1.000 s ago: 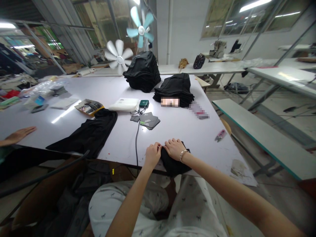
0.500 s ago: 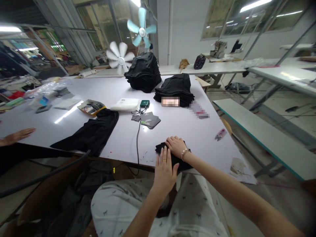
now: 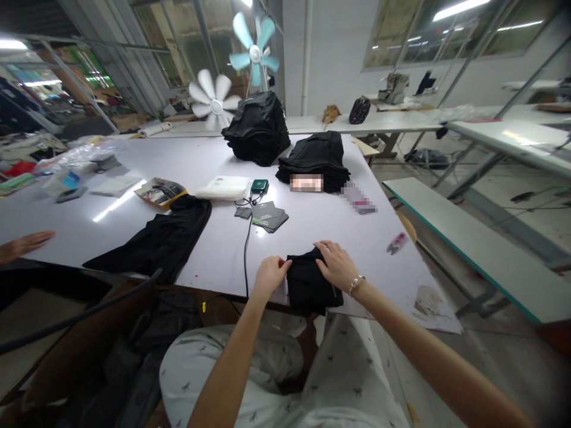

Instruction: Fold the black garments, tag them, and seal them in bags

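A folded black garment (image 3: 310, 282) lies at the near edge of the table, its lower end at the table's edge. My left hand (image 3: 271, 274) is closed at the garment's upper left corner, thumb and fingers pinching the cloth. On the upper right part rests my right hand (image 3: 338, 266), a bracelet at its wrist, with fingers stretched over the cloth and the thumb apart. Farther left, another black garment (image 3: 165, 238) is spread loosely over the table edge. Dark grey printed cards (image 3: 270, 216) lie beyond my left hand.
Two stacks of folded black garments, a taller one (image 3: 259, 128) and a lower one (image 3: 316, 157), stand at the back. Pink thread snips (image 3: 397, 242) lie on the right. A black cable (image 3: 246, 255) crosses the tabletop. Another person's hand (image 3: 29, 245) rests at the left edge.
My left hand has moved from lying flat on the garment to pinching its left corner. The right hand has shifted slightly right, and more of the folded garment shows.
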Demonstrator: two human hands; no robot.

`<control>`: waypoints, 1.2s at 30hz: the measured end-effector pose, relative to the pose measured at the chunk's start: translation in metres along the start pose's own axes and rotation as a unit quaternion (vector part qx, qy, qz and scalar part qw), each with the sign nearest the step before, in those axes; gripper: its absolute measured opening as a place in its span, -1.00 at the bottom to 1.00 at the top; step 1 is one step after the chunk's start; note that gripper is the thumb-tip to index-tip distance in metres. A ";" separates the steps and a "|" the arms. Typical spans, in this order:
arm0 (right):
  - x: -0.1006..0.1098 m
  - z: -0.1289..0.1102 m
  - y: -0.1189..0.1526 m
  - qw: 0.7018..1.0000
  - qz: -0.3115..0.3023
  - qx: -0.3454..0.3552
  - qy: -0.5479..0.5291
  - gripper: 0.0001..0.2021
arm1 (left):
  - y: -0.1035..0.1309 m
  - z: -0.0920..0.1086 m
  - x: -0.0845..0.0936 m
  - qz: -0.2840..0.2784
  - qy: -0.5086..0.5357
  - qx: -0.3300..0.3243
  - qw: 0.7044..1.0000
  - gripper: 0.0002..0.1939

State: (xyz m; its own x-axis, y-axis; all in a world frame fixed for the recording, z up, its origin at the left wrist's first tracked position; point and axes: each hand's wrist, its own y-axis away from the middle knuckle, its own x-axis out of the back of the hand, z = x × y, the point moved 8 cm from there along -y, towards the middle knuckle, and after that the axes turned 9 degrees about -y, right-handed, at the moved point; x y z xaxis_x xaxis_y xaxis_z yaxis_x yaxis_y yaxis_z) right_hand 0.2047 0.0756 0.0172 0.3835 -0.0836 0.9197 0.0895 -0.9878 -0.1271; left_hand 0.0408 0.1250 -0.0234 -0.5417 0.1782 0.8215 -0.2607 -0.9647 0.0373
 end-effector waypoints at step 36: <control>-0.041 -0.011 -0.058 0.970 -0.148 0.053 -0.188 -0.84 | 0.015 0.005 -0.051 -0.035 0.357 0.060 0.932 -0.76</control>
State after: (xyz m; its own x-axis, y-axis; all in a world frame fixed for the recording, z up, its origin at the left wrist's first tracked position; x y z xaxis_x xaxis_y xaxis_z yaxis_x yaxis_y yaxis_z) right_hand 0.1739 0.1353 -0.0091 0.6320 0.2752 0.7244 0.3328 -0.9406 0.0669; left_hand 0.0687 0.1008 -0.0616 -0.9311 0.2840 0.2289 -0.2477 -0.9530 0.1748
